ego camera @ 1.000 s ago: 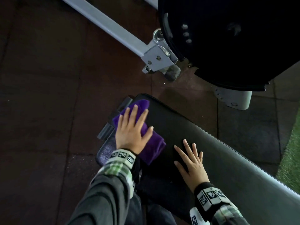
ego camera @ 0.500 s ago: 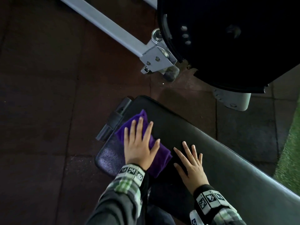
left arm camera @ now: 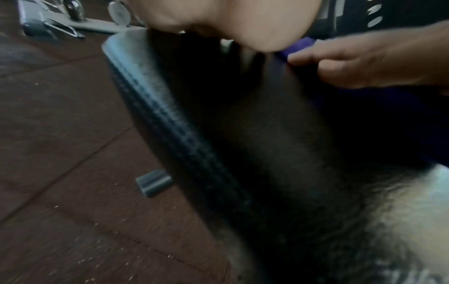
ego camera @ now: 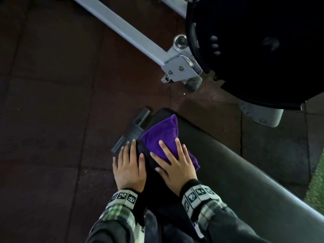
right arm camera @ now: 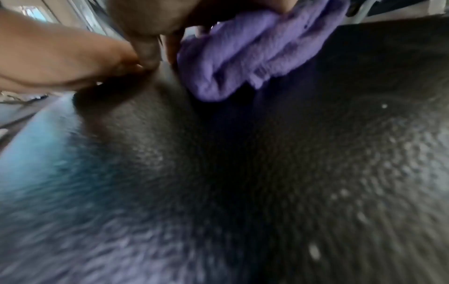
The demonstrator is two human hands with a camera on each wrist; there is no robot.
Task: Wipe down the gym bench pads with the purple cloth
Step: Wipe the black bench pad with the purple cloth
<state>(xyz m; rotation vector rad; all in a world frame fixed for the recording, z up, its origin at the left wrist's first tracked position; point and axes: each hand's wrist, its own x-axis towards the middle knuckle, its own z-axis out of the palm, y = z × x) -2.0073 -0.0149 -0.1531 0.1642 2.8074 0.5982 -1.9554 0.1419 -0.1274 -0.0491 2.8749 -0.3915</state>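
Note:
The purple cloth (ego camera: pixel 161 135) lies bunched near the far end of the black bench pad (ego camera: pixel 228 163). My right hand (ego camera: pixel 173 160) presses flat on the cloth with fingers spread and straight. My left hand (ego camera: pixel 129 165) rests flat on the pad's left edge beside it, fingers straight and off the cloth. In the right wrist view the cloth (right arm camera: pixel 255 51) sits folded under my fingers, with the left hand (right arm camera: pixel 60 57) close alongside on the textured pad (right arm camera: pixel 267 173). The left wrist view shows the pad's stitched side (left arm camera: pixel 170 134) and the right hand (left arm camera: pixel 364 63).
A grey steel frame beam (ego camera: pixel 126 32) crosses the dark rubber floor (ego camera: pixel 52 102) and meets a large black weight plate (ego camera: pixel 263 50) beyond the bench end. A black tube foot (ego camera: pixel 133 130) sticks out left of the pad. Green turf (ego camera: pixel 317 181) borders the right.
The cloth has passed from under my left hand to under my right. The left hand slid left to the pad's edge, and the right hand moved forward onto the cloth.

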